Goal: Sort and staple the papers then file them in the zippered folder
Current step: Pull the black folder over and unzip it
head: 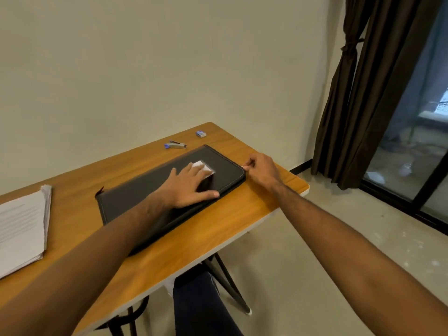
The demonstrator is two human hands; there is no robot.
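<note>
Working the zipper: left hand (186, 187) lies spread flat on the closed black zippered folder (135, 197) mid-tabletop (218, 229); right hand (261, 169) pinches the zipper pull (243, 167) at its far corner. Papers (21, 224) sit unfiled, well left; stapler (175, 145) beyond the folder. Judged next: drag the pull along the edge while the folder is held down.

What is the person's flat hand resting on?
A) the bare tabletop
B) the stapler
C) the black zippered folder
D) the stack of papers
C: the left hand lies flat, fingers spread, on the black zippered folder, while the right hand pinches the zipper pull at its corner.
</note>
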